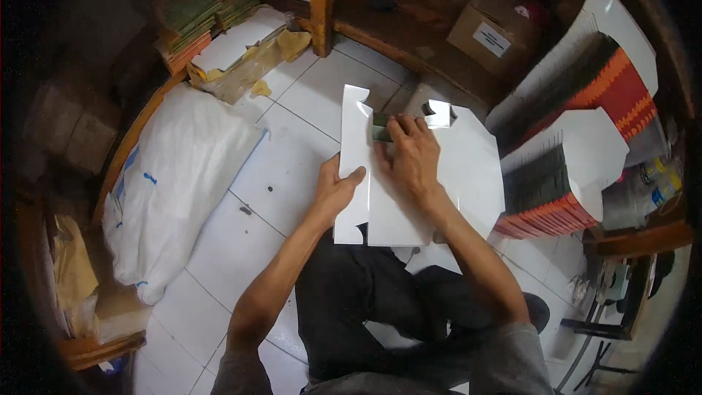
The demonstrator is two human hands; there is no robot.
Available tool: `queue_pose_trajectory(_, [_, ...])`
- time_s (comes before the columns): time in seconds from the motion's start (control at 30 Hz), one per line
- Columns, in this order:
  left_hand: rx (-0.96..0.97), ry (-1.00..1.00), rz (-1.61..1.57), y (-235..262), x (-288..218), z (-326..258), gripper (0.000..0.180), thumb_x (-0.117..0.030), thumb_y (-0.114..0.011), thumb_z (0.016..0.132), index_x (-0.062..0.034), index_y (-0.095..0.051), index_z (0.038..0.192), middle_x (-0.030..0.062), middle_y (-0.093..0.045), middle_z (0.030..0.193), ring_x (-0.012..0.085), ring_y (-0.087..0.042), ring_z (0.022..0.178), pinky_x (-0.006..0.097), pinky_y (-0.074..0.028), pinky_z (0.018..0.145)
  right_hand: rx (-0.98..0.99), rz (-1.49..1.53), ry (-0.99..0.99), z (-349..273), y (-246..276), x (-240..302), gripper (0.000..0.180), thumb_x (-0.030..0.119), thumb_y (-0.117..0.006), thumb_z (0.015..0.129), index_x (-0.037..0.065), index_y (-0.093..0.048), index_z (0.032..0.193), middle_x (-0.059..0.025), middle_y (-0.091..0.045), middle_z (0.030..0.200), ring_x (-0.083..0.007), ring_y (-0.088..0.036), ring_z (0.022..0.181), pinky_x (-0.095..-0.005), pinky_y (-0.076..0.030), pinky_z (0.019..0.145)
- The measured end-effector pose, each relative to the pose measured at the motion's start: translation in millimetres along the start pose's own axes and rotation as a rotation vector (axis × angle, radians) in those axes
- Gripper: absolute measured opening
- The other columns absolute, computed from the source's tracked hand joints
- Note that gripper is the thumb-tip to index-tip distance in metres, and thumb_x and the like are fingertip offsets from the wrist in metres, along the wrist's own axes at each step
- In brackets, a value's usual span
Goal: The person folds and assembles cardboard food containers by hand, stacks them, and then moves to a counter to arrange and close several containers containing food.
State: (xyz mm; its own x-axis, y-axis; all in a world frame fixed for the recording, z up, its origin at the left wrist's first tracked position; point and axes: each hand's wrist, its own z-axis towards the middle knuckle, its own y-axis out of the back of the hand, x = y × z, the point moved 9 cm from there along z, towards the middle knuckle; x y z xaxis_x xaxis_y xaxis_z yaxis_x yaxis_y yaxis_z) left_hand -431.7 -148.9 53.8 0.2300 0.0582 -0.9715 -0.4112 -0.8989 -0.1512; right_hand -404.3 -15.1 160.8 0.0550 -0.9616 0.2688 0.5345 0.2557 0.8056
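A white glossy cardboard blank (398,208) with notched ends lies across my lap, its long narrow flap (354,128) on the left side. My left hand (340,186) grips that flap by its outer edge, thumb on top and fingers mostly hidden beneath. Bent over the inner part of the blank, my right hand (413,150) has its fingers curled on a small dark green piece (380,130); most of that piece is covered. Beneath and to the right spreads another white cardboard sheet (475,168) with angled corners and a cut-out tab (439,113).
At right stand two stacks of folded cardboard, a larger red and green one (614,95) and a smaller one (552,194). A white sack (186,183) lies at left on the tiled floor (267,168). A wooden post (322,7) and brown carton (490,29) are farther back.
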Motion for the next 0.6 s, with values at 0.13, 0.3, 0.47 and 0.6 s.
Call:
queue_pose_trajectory(0.13, [-0.010,0.000,0.042,-6.0,-5.2,-1.0,0.028,-0.003,-0.062,0.092,0.0040,-0.062,0.120,0.0112,-0.071,0.104,0.0171,-0.066,0.091,0.032,-0.052,0.080,-0.017,0.049,0.009,-15.3,0.8,-1.0,0.056,0.032,-0.072,0.081,-0.009,-0.064,0.120,-0.0266,-0.061,0.125,-0.0424,-0.058,0.113,-0.0472,-0.050,0.096])
queue_pose_trajectory(0.3, [0.047,0.010,-0.021,-2.5,-1.9,1.9,0.029,-0.003,-0.061,0.092,0.0037,-0.062,0.120,0.0110,-0.071,0.104,0.0168,-0.066,0.090,0.032,-0.053,0.079,0.533,0.355,-0.025,60.1,-2.3,-59.5,0.073,0.042,-0.084,0.070,0.001,-0.065,0.127,-0.0208,-0.061,0.134,-0.0322,-0.063,0.115,-0.0400,-0.048,0.101])
queue_pose_trajectory(0.47, [0.040,-0.092,0.024,-9.4,-6.5,0.9,0.029,-0.003,-0.063,0.093,0.0047,-0.062,0.121,0.0114,-0.071,0.107,0.0156,-0.066,0.092,0.031,-0.053,0.081,0.725,0.088,-0.112,91.0,10.9,-136.7,0.074,0.019,-0.085,0.068,-0.003,-0.058,0.133,-0.0174,-0.066,0.127,-0.0287,-0.064,0.115,-0.0378,-0.050,0.098])
queue_pose_trajectory(0.6, [0.016,-0.148,-0.021,2.4,-2.4,4.5,0.029,-0.003,-0.065,0.093,0.0044,-0.062,0.120,0.0109,-0.071,0.107,0.0155,-0.066,0.093,0.031,-0.053,0.082,0.925,-0.077,-0.150,78.9,-14.1,-139.4,0.065,0.016,-0.085,0.067,-0.002,-0.064,0.125,-0.0211,-0.070,0.114,-0.0322,-0.066,0.110,-0.0404,-0.051,0.095])
